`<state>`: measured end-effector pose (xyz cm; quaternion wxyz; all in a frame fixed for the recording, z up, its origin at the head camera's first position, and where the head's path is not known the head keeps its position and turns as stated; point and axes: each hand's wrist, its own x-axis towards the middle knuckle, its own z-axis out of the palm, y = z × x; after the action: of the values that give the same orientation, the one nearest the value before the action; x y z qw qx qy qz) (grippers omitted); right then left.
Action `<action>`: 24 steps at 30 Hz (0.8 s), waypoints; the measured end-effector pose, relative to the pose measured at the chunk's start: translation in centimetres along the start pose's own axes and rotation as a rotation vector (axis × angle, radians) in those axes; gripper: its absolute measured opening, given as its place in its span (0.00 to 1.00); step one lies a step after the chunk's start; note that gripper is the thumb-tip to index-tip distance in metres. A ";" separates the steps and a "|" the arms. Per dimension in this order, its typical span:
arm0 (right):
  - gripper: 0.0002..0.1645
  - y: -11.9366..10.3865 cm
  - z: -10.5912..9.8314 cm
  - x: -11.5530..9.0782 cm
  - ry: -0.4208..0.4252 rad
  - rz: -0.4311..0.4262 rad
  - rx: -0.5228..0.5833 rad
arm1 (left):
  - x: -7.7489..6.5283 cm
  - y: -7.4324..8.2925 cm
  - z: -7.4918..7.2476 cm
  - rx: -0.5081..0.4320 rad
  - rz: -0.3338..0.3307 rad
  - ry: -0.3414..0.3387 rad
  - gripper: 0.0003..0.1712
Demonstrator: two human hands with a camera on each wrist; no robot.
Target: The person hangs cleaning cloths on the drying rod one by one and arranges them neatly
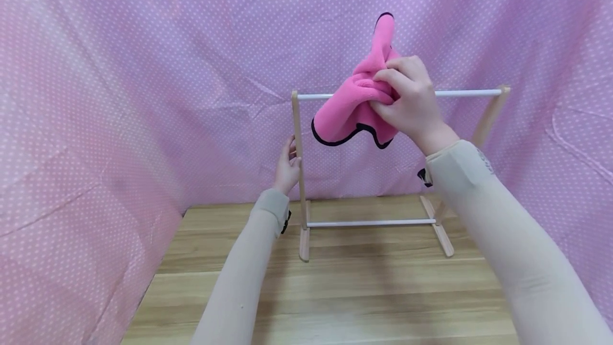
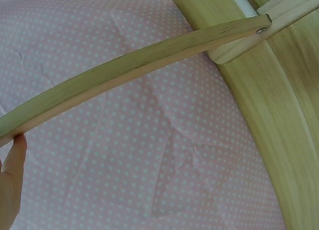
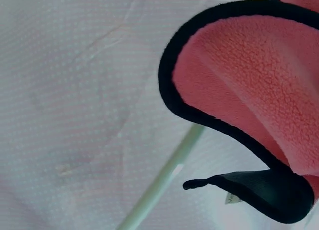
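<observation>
My right hand [image 1: 412,95] grips a bunched pink fleece cloth with black trim [image 1: 345,111] in front of the top rail of a small wooden rack [image 1: 303,190]. One corner of the cloth sticks up and other edges hang down. In the right wrist view the fleece [image 3: 239,75] fills the right side, with a small label [image 3: 232,197] showing; the right hand is out of that view. At the rack's left upright, my left hand [image 1: 287,172] holds the post, with some fingers partly hidden. The left wrist view shows a fingertip against the upright [image 2: 124,65].
The rack stands on a wood-grain table [image 1: 335,292] with two feet, a white top rail [image 1: 469,93] and a white lower rail [image 1: 373,223]. Pink polka-dot fabric [image 1: 143,95] hangs behind and along both sides.
</observation>
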<state>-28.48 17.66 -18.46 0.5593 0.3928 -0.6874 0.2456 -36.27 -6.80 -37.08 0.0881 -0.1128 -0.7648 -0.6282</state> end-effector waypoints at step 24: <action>0.18 4.9 1.2 -2.0 -0.445 0.242 -0.219 | -0.8 0.5 0.1 0.033 -0.016 -0.003 0.36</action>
<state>-33.00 20.10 -20.23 0.4005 0.2894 -0.8576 0.1425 -35.40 -6.65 -36.84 0.0836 -0.1061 -0.7762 -0.6159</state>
